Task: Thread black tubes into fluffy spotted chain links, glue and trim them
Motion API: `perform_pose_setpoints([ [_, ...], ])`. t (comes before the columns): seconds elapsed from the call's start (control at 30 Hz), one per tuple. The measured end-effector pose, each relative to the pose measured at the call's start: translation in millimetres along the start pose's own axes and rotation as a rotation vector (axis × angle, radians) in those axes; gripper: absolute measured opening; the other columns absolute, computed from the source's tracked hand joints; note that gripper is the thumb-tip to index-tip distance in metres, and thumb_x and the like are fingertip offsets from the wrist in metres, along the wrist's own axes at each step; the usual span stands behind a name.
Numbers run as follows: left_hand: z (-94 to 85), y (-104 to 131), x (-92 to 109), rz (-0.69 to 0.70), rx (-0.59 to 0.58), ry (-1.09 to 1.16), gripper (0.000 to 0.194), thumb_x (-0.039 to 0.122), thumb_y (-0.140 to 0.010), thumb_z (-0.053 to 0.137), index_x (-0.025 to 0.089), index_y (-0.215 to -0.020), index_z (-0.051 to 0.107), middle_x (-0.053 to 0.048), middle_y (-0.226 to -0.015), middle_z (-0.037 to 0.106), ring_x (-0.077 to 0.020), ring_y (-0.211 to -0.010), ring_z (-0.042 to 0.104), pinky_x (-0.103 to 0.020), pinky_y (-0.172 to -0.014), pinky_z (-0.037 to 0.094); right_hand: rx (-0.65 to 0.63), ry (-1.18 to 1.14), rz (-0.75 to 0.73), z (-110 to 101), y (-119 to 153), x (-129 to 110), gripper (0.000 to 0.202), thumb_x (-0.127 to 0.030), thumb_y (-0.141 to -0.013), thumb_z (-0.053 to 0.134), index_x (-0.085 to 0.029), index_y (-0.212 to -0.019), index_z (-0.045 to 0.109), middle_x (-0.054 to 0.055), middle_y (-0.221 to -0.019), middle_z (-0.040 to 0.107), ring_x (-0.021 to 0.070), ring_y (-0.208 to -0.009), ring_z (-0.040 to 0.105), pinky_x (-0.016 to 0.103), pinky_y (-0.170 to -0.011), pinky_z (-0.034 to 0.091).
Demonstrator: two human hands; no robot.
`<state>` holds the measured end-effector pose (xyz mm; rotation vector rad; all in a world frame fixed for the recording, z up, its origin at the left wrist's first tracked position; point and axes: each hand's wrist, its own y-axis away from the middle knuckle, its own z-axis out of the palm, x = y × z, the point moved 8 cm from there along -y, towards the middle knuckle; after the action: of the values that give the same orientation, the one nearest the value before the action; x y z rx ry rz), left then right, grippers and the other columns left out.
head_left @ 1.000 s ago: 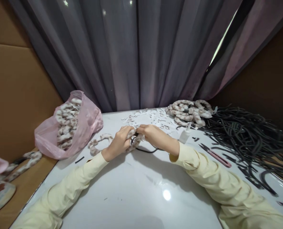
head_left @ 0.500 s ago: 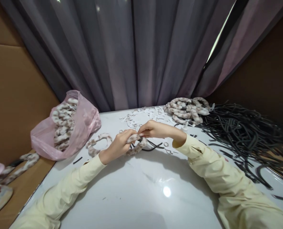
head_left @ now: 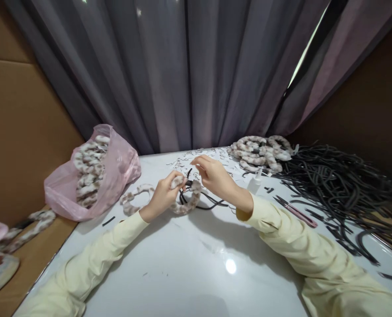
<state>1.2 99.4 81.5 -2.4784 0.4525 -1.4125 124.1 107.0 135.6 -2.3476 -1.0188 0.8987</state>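
My left hand (head_left: 162,193) is closed around one end of a white-and-brown furry tube (head_left: 186,206), which curves into a loop over the table. A dark piece shows between the tube's ends, beside my left fingertips. My right hand (head_left: 216,176) is raised just to the right of that loop, apart from it, its fingers bent and spread a little; nothing is visible in them. Thin black cords (head_left: 212,201) lie behind and under the loop. Another furry ring (head_left: 137,198) rests left of my left hand.
A pink plastic bag (head_left: 123,169) of furry pieces stands at the left. Back right are a pile of furry rings (head_left: 260,152), a white bottle (head_left: 254,182), pink-handled tweezers (head_left: 298,212) and a heap of black tubes (head_left: 334,176). Small metal rings and hooks lie scattered at the back.
My right hand has let go of the furry tube and lifted slightly away to the right. My left hand still holds the tube, a little further left. The tweezers have come into view.
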Motion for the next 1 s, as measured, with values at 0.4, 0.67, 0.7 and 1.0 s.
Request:
perform_pose_setpoints([
  [0.4,-10.5,-12,-32,-0.369,0.158,0.759,0.022,0.028,-0.068,0.067,0.014,-0.063,0.051,0.004,-0.058,0.048,-0.0064,-0.052,0.043,-0.017,-0.051,0.038,-0.364,-0.738,0.443,96,33,10,0.047,-0.020,-0.089,0.036,-0.025,-0.135,0.028,0.005,-0.094,0.063,0.0069,-0.038,0.054,0.019,-0.035,0.040],
  [0.67,-0.8,-8,-24,-0.428,0.066,0.849,0.020,0.024,-0.067,0.067,0.013,-0.062,0.051,0.004,-0.056,0.048,-0.0060,-0.048,0.045,-0.018,-0.048,0.040,-0.301,-1.212,0.583,99,30,7,0.020,-0.032,-0.086,0.048,-0.020,-0.102,0.044,-0.006,-0.057,0.054,0.0058,-0.030,0.046,0.014,-0.026,0.020],
  [0.7,-0.4,-8,-23,-0.419,0.070,0.846,0.020,0.024,-0.067,0.067,0.013,-0.062,0.050,0.004,-0.055,0.049,-0.0062,-0.048,0.046,-0.018,-0.048,0.039,-0.309,-1.209,0.589,99,30,7,0.017,-0.034,-0.086,0.047,-0.019,-0.094,0.046,-0.007,-0.050,0.051,0.0057,-0.028,0.042,0.014,-0.026,0.019],
  [1.0,-2.6,-6,-15,-0.273,0.046,0.579,0.021,0.033,-0.074,0.062,0.015,-0.073,0.051,0.003,-0.059,0.055,-0.0091,-0.050,0.052,-0.020,-0.051,0.039,-0.207,-1.189,0.604,101,28,22,0.029,-0.046,-0.078,0.056,-0.019,-0.071,0.046,-0.009,-0.036,0.040,0.0062,-0.026,0.035,0.015,-0.026,0.015],
])
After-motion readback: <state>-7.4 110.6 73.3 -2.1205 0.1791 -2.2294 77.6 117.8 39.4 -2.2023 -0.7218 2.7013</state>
